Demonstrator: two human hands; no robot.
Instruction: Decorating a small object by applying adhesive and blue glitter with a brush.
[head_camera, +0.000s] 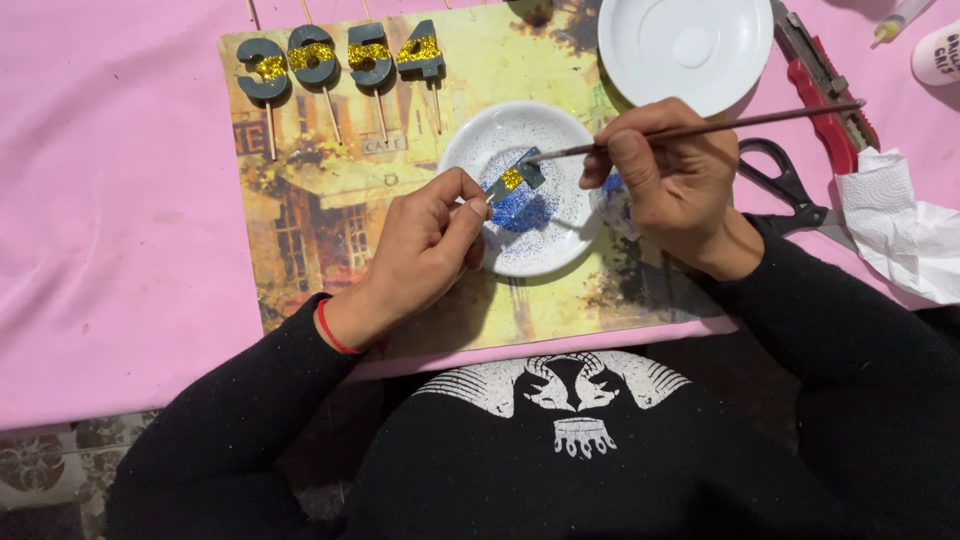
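Observation:
My left hand (425, 248) pinches a thin stick that carries a small grey foam shape (517, 178) with a gold glitter patch, held over a white saucer (560, 245) dusted with blue glitter. A heap of blue glitter (520, 210) lies in the saucer under the shape. My right hand (668, 180) grips a thin brown paintbrush (720, 126), its tip touching the shape. A small blue-speckled thing is tucked under the right palm. Both hands rest over a picture placemat (330, 220).
Several grey foam numerals with gold glitter (340, 60) on sticks lie at the placemat's top left. An empty white plate (685, 45) sits at top, with red pliers (825, 85), black scissors (785, 180), crumpled tissue (900, 225) and a glue bottle (940, 50) on the pink tablecloth (110, 200).

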